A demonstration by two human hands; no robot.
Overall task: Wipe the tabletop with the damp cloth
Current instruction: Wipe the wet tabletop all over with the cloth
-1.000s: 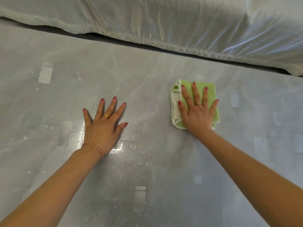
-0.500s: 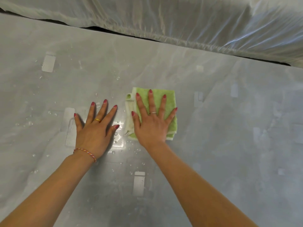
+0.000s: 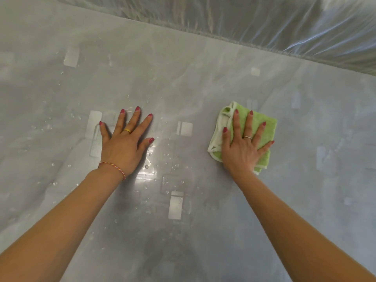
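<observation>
R hand [image 3: 243, 147] lies flat, fingers spread, pressing folded green cloth [image 3: 268, 127] onto the desk [image 3: 203, 82], right of frame centre. L hand [image 3: 124, 143] flat w/ fingers splayed on bare wet desk, left of centre, well apart from cloth. Droplets [image 3: 166, 154] between them.

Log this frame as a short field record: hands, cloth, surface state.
left hand: flat on the tabletop, fingers spread, holding nothing
right hand: flat on top of the cloth, fingers spread, pressing down rather than gripping
cloth: green, folded, pale edging, lies to the right of the left hand, apart from it
tabletop: grey, glossy, streaked
water droplets: scattered around and beside the left hand
plastic sheeting: along the far edge
</observation>
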